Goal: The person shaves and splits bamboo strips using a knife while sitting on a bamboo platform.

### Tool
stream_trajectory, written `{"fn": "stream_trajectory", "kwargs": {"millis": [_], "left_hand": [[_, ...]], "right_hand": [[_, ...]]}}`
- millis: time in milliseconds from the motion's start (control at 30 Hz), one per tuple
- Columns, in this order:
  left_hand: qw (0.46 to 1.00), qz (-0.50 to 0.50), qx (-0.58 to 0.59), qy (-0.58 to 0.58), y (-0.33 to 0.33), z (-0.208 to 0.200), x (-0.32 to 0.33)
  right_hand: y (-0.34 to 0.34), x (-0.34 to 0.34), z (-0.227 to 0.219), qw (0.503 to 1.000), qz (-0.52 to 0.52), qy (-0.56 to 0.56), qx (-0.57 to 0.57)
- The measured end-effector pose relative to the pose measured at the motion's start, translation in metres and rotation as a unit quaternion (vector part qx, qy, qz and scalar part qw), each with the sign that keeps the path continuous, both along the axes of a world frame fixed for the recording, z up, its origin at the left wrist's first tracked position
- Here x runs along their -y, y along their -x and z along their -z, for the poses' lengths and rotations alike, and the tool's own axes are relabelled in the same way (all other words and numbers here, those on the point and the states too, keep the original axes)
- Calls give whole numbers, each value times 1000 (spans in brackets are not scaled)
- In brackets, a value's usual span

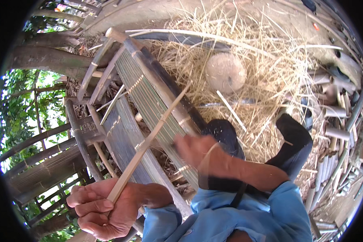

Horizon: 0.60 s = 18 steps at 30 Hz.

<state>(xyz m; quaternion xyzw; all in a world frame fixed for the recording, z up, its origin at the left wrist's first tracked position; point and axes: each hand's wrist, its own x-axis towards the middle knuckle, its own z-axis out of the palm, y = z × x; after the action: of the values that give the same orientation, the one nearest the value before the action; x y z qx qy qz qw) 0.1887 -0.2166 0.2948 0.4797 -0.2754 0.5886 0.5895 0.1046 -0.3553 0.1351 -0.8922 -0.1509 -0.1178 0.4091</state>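
My left hand (105,209) is closed around the lower part of a long, flat bamboo strip (143,147), palm turned up. From there the strip slants up and away to the right, across a bamboo bench, ending in a tapered tip. My right hand (195,152) is smeared by motion above the bench, just right of the strip. Its fingers look curled, but whether they hold anything cannot be made out. A thin pale band (207,158) loops at the right wrist.
The slatted bamboo bench (149,97) stands in front of me, left of my legs. Pale shavings (266,76) cover the ground around a round wooden block (226,73). Cut bamboo pieces (336,133) lie at the right. A bamboo railing (40,141) runs along the left.
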Motion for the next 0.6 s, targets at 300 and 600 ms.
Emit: {"fn": "stream_trajectory", "kwargs": {"millis": [300,600], "left_hand": [[991,37,-104,-75,-18,29,17],[980,134,-31,-146,7,45,-1]], "right_hand": [[-24,31,62,973,151,-53,-166],[9,-2,1,990,78,-89,-81]]}}
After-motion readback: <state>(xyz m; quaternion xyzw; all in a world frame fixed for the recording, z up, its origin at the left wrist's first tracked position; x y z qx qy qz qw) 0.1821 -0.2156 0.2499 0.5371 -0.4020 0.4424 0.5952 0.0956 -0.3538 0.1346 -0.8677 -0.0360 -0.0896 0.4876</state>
